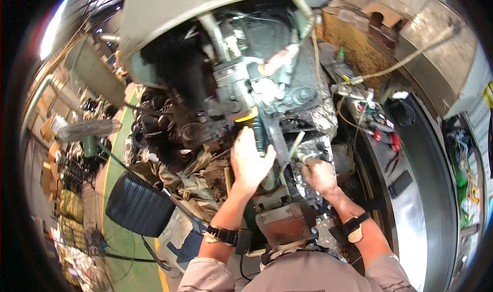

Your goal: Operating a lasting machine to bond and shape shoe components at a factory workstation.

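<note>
Black cylinder (258,134) at left fingers (244,140), grip unclear, right fingers (311,165) clamped on pale handle (302,158), bench edge (395,212) well apart

Workshop, industrial type, most likely a machine shop. Big pale machine housing (169,14) open at the front, blackened metal mechanism (300,94) inside. Metal-topped bench (408,204) on the right with red-handled tools (394,141) and assorted clutter. Green painted floor (126,264) with yellow line (106,189). Corrugated wall (485,125) far right. Left side: cardboard boxes (52,163), heaped stuff. Crumpled brown cloth (190,176) by the machine. Grimy, crowded.
</note>
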The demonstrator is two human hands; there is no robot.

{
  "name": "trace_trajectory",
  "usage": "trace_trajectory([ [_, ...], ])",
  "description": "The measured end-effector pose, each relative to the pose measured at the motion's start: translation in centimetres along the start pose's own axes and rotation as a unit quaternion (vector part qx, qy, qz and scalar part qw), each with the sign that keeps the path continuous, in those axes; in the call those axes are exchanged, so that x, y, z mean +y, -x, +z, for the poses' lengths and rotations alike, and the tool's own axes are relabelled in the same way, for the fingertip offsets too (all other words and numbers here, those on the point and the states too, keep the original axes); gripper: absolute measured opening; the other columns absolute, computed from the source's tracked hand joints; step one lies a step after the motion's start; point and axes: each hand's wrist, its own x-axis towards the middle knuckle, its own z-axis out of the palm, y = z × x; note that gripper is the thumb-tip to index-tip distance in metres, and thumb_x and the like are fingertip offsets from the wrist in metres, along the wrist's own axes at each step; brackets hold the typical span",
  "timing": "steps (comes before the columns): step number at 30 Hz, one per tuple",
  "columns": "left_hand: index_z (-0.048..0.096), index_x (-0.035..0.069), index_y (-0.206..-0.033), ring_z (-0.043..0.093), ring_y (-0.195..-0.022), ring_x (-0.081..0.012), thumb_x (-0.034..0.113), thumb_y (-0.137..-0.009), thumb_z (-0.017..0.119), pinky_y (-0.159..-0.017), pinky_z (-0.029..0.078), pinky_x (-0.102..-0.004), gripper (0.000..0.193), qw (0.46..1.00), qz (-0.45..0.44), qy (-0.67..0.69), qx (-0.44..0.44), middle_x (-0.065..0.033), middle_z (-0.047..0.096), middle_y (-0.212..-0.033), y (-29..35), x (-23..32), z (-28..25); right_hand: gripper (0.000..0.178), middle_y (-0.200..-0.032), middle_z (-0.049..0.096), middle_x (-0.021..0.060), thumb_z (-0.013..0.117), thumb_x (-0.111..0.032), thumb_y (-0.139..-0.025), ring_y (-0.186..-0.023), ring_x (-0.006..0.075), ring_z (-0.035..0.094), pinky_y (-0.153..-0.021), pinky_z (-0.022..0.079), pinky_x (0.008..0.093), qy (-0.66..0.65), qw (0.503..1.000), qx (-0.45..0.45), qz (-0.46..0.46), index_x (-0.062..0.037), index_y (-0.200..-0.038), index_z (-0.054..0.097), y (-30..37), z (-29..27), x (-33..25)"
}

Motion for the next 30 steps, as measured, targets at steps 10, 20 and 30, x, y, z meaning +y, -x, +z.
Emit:
trace_trajectory([
  [10,0.053,-0.006,-0.133,0.052,-0.127,-0.0405,0.039,-0.084,0.073,-0.105,0.047,-0.0460,0.069,0.999,0.007,0.045,-0.015,-0.0252,0.053,-0.137,0.3,-0.2,-0.8,0.041,-0.103,0.073,0.0232,0.075,-0.022,-0.090,-0.089,0.0282,0.074,-0.076,0.059,0.0393,-0.242,0.957,-0.104,0.121,0.0007,-0.122,0.063,-0.6,0.2,-1.0],
  [20,0.062,-0.005,-0.127,0.060,-0.125,-0.0371,0.032,-0.095,0.067,-0.107,0.047,-0.0414,0.050,0.947,-0.040,0.319,-0.025,-0.0267,0.061,-0.133,1.9,-5.1,-1.5,0.133,-0.158,0.014,0.0369,0.085,-0.011,-0.076,-0.140,0.0409,0.041,-0.113,0.039,0.0429,-0.157,0.985,-0.017,-0.075,-0.0007,-0.155,-0.021,-2.8,3.5,-12.2],
  [30,0.048,-0.004,-0.139,0.067,-0.102,-0.0203,0.012,-0.084,0.081,-0.090,0.054,-0.0341,0.065,0.629,-0.320,0.705,-0.073,-0.0124,0.068,-0.118,0.4,-6.2,-5.6,0.115,-0.155,0.037,0.0227,0.088,-0.011,-0.072,-0.145,0.0274,0.034,-0.119,0.026,0.0358,-0.333,0.929,-0.143,0.076,0.0129,-0.155,0.012,3.3,-6.7,-15.7],
])
